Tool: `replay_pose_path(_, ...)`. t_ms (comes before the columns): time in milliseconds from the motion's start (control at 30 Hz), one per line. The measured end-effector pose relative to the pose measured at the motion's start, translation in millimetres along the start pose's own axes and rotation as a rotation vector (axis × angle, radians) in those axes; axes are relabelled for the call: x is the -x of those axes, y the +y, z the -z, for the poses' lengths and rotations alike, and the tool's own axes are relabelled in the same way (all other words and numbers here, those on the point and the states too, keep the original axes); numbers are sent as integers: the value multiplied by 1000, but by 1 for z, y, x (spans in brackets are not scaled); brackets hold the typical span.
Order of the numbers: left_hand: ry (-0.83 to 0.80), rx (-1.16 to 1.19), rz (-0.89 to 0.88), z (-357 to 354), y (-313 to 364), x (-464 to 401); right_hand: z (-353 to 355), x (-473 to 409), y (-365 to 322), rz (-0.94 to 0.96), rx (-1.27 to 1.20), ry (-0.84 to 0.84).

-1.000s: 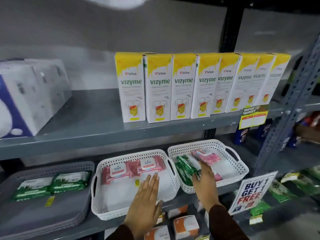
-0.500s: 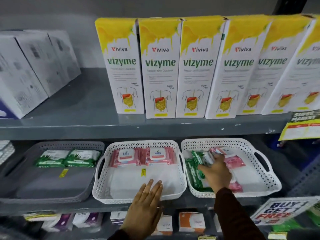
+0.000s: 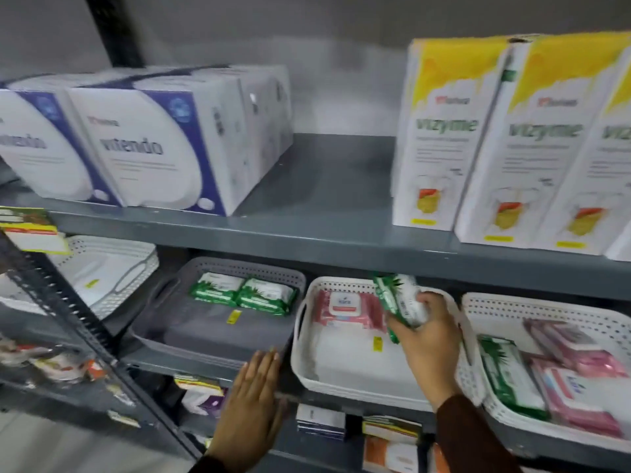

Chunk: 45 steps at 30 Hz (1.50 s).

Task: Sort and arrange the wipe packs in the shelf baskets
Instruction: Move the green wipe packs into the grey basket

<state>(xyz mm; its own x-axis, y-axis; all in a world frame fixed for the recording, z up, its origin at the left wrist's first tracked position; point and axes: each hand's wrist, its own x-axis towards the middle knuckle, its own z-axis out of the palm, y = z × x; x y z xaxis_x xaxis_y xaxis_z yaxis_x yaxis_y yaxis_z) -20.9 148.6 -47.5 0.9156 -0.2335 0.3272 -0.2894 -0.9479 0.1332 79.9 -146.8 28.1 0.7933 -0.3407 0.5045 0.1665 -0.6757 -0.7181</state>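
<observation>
My right hand (image 3: 425,331) grips a green wipe pack (image 3: 399,300) and holds it tilted above the middle white basket (image 3: 345,373). Pink wipe packs (image 3: 345,310) lie at the back of that basket. To its left, a grey basket (image 3: 218,331) holds two green wipe packs (image 3: 242,291) at its back. The right white basket (image 3: 546,312) contains a green pack (image 3: 510,373) and several pink packs (image 3: 577,367). My left hand (image 3: 252,397) is flat with fingers spread, at the grey basket's front right corner, on the shelf edge.
White and blue boxes (image 3: 146,138) and yellow-white Vizyme cartons (image 3: 505,141) stand on the shelf above. Stacked white baskets (image 3: 106,268) sit at far left behind a slanted metal upright (image 3: 68,305). Small boxes (image 3: 321,421) fill the shelf below.
My right hand lifted a green pack out of the right basket and carried it left over the middle basket. My left hand slid left from the middle basket to the grey basket. The view swung left.
</observation>
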Motion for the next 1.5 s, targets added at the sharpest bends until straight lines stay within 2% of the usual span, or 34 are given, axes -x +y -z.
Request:
replay_pose_path(200,-67,-31,85,20,-82,11,-101,44,-99,173,-27,-286)
replay_pose_path(367,-91,-9,95,35,-118,19,-174,72,-155,229,196,-444)
replay_pose_path(533,-82,-49,41,40,-129,23,-219,89,-162,118,345,-608)
replay_pose_path(667,-51,-28,49,35,-128,20,-227,94,-159,89,305,-707)
replay_pose_path(733,-56,-29,16,32,-117,15,-217,90,-161,67,237,-676)
replay_pose_path(833,-48,10,-26,28,-92,3,-189,82,-161,92,70,-502)
replay_pose_path(967,-3,116,-122,15,-38,-23,-126,57,-123,69,-34,-339)
replay_pose_path(1133,-31,171,-288,-2,46,-50,-42,23,-42,-51,35,-195)
replay_pose_path(1300,-92,142,-361,-17,123,-63,42,-2,42,-183,193,-12)
replay_pose_path(1367,-102,133,-403,-20,150,-68,71,-8,73,-290,261,-25)
replay_pose_path(1433,-121,118,-428,-24,172,-72,91,-10,100,-400,404,-193)
replay_pose_path(1500,-163,126,-423,-29,189,-76,101,-8,115,-531,447,-396)
